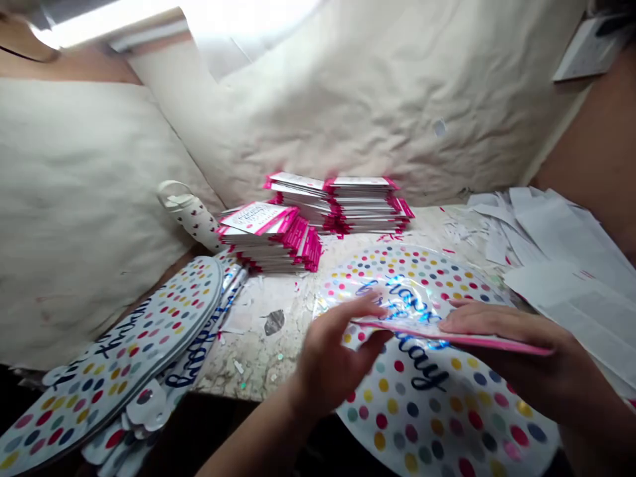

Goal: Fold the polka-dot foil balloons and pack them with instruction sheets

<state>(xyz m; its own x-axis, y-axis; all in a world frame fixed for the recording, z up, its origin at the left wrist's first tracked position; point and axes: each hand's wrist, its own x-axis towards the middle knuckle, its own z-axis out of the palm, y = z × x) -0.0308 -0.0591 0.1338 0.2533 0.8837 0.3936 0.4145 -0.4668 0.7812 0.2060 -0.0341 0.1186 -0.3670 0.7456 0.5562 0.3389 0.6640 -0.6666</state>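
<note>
My left hand point(335, 354) pinches the left end of a thin, pink-edged card packet point(410, 328), thumb below and fingers above. My right hand point(511, 331) grips the same packet on its right side, fingers lying across the top. Seen almost edge-on, the packet hides most of its printed face. Beneath both hands lies a flat, round foil balloon point(432, 424) with coloured dots and blue "happy birthday" lettering. It overhangs the front edge of the table.
Stacked pink-and-white card packets point(271, 242) stand at the back, with more piles point(365, 205) behind. Flat dotted balloons point(149, 331) are heaped at left near a heart-patterned white tube point(191, 215). Loose white papers point(571, 298) cover the right side. A paper-covered wall point(372, 99) rises behind.
</note>
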